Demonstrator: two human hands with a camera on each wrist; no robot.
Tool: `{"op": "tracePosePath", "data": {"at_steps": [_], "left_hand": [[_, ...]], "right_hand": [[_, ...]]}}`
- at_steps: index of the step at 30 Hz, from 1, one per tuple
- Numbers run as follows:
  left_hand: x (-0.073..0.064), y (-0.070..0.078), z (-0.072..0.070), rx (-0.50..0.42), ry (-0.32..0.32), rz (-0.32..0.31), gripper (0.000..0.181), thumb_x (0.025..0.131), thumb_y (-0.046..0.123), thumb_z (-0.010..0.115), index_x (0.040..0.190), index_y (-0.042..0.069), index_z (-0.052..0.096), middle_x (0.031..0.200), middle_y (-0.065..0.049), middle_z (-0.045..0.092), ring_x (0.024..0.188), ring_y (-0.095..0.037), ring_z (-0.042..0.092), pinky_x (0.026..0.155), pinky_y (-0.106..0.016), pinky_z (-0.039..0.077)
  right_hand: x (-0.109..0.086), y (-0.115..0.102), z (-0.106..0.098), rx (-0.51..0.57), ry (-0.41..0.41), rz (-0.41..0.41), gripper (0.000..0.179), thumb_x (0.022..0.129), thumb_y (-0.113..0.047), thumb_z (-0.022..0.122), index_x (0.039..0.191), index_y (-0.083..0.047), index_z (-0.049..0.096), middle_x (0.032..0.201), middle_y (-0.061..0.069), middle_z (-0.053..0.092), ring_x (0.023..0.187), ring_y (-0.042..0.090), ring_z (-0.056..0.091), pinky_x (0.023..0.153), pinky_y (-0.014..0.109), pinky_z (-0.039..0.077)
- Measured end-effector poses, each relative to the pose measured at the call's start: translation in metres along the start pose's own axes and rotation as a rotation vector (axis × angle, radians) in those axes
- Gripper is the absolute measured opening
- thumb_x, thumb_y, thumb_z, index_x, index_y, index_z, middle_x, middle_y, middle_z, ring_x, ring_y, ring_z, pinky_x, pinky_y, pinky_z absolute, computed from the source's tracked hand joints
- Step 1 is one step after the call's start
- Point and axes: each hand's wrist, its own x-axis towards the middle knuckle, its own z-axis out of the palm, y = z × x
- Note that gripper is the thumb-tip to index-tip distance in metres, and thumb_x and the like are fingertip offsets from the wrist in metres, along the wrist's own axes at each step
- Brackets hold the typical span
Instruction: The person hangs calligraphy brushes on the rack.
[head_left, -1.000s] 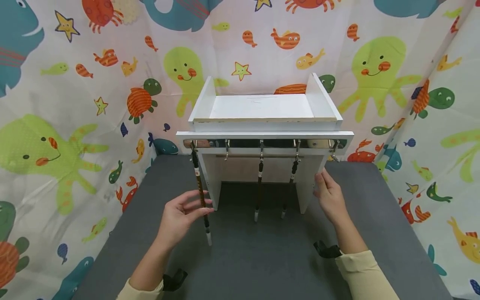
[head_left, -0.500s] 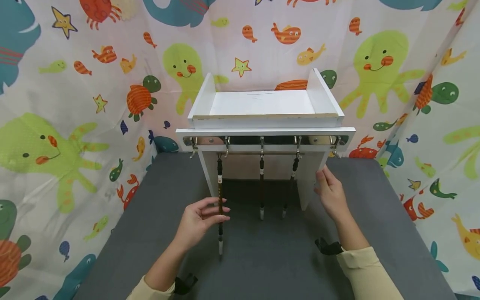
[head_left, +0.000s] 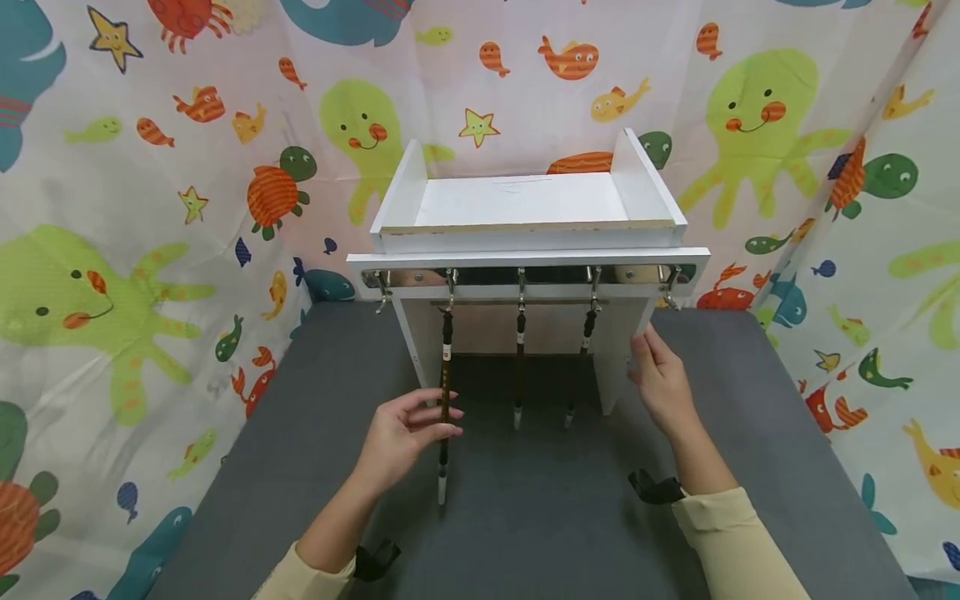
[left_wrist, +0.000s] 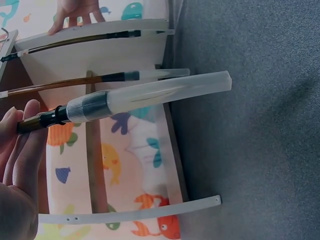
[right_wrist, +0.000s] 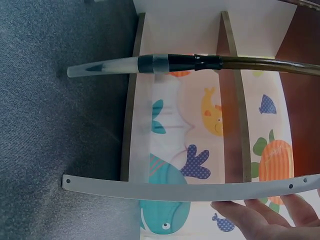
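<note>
Brush (head_left: 444, 392) hangs upright from the second hook of the white rack (head_left: 525, 242), its capped tip just above the grey bench (head_left: 525, 517). Left hand (head_left: 401, 433) pinches the brush shaft between thumb and fingers (left_wrist: 20, 145). Right hand (head_left: 660, 383) rests against the rack's right side panel, fingers (right_wrist: 260, 217) straight and together. Two more brushes (head_left: 517, 367) hang from the middle hooks.

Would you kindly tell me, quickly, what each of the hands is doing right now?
Left hand: pinches the hanging brush by its shaft.
Right hand: open, fingers resting on the white rack side panel.
</note>
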Motion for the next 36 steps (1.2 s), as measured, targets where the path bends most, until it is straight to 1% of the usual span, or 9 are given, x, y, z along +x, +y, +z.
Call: {"op": "tracePosePath", "data": {"at_steps": [5, 7, 11, 16, 21, 26, 29, 33, 36], "left_hand": [[-0.0003, 0.0019, -0.0007, 0.012, -0.007, -0.008, 0.044, 0.087, 0.0, 0.076, 0.13, 0.0, 0.064, 0.125, -0.017, 0.07, 0.093, -0.028, 0.076, 0.078, -0.035, 0.062], [0.0004, 0.0021, -0.0008, 0.018, -0.011, -0.008, 0.044, 0.087, 0.001, 0.076, 0.129, 0.001, 0.065, 0.123, -0.017, 0.071, 0.093, -0.028, 0.076, 0.078, -0.034, 0.062], [0.0011, 0.0017, -0.0009, 0.021, -0.012, -0.026, 0.043, 0.087, 0.001, 0.076, 0.129, 0.002, 0.066, 0.12, -0.016, 0.072, 0.093, -0.029, 0.076, 0.079, -0.034, 0.062], [0.0011, 0.0028, -0.0011, 0.012, -0.01, -0.053, 0.044, 0.087, 0.0, 0.076, 0.129, 0.002, 0.065, 0.12, -0.016, 0.073, 0.09, -0.024, 0.076, 0.08, -0.035, 0.062], [0.0017, 0.0051, -0.0012, 0.015, 0.001, -0.067, 0.044, 0.086, 0.001, 0.077, 0.129, 0.003, 0.066, 0.116, -0.016, 0.074, 0.089, -0.022, 0.077, 0.079, -0.034, 0.062], [-0.0004, 0.0048, -0.0002, 0.003, 0.016, -0.083, 0.046, 0.086, 0.0, 0.077, 0.129, 0.0, 0.065, 0.113, -0.017, 0.075, 0.088, -0.022, 0.077, 0.079, -0.034, 0.062], [-0.0025, 0.0019, 0.0008, 0.004, -0.007, -0.051, 0.044, 0.087, -0.001, 0.076, 0.13, -0.002, 0.064, 0.116, -0.017, 0.074, 0.089, -0.023, 0.077, 0.081, -0.034, 0.062], [-0.0035, -0.0024, 0.0016, 0.011, -0.084, 0.031, 0.036, 0.093, 0.002, 0.07, 0.128, 0.003, 0.065, 0.117, -0.018, 0.073, 0.093, -0.025, 0.076, 0.086, -0.035, 0.06], [-0.0029, -0.0042, 0.0009, 0.0, -0.137, 0.072, 0.032, 0.097, 0.004, 0.066, 0.128, 0.008, 0.065, 0.115, -0.021, 0.073, 0.097, -0.027, 0.075, 0.089, -0.035, 0.059]], "right_hand": [[0.002, -0.0025, -0.0004, 0.007, 0.0, -0.006, 0.062, 0.107, -0.049, 0.04, 0.162, -0.028, 0.021, 0.165, 0.011, 0.027, 0.147, 0.041, 0.034, 0.099, 0.063, 0.044], [0.0025, -0.0028, -0.0015, 0.004, 0.002, -0.008, 0.062, 0.107, -0.049, 0.039, 0.162, -0.028, 0.021, 0.165, 0.012, 0.028, 0.147, 0.041, 0.034, 0.1, 0.062, 0.044], [0.0021, -0.0026, -0.0021, -0.006, 0.003, -0.005, 0.061, 0.107, -0.05, 0.039, 0.162, -0.03, 0.021, 0.165, 0.011, 0.029, 0.147, 0.04, 0.034, 0.1, 0.062, 0.044], [0.0019, -0.0011, -0.0004, -0.017, 0.014, -0.003, 0.061, 0.106, -0.052, 0.039, 0.161, -0.033, 0.021, 0.165, 0.01, 0.029, 0.146, 0.041, 0.036, 0.099, 0.063, 0.045], [0.0022, -0.0003, 0.001, -0.012, 0.024, -0.012, 0.061, 0.106, -0.052, 0.039, 0.161, -0.033, 0.022, 0.164, 0.012, 0.03, 0.145, 0.042, 0.036, 0.099, 0.066, 0.044], [0.0025, -0.0005, 0.002, -0.008, 0.022, -0.007, 0.06, 0.106, -0.05, 0.04, 0.161, -0.032, 0.023, 0.165, 0.011, 0.03, 0.145, 0.042, 0.036, 0.099, 0.065, 0.044], [0.0022, -0.001, 0.0021, -0.004, 0.02, -0.005, 0.06, 0.107, -0.049, 0.039, 0.162, -0.03, 0.022, 0.165, 0.012, 0.029, 0.145, 0.042, 0.036, 0.099, 0.065, 0.043], [0.0016, -0.0006, 0.0023, -0.001, 0.018, -0.004, 0.061, 0.107, -0.05, 0.039, 0.162, -0.03, 0.022, 0.165, 0.011, 0.028, 0.146, 0.042, 0.035, 0.1, 0.065, 0.043], [0.0014, 0.0007, 0.0032, -0.002, 0.021, -0.006, 0.061, 0.106, -0.051, 0.039, 0.161, -0.031, 0.023, 0.164, 0.011, 0.029, 0.145, 0.042, 0.037, 0.099, 0.064, 0.044]]}}
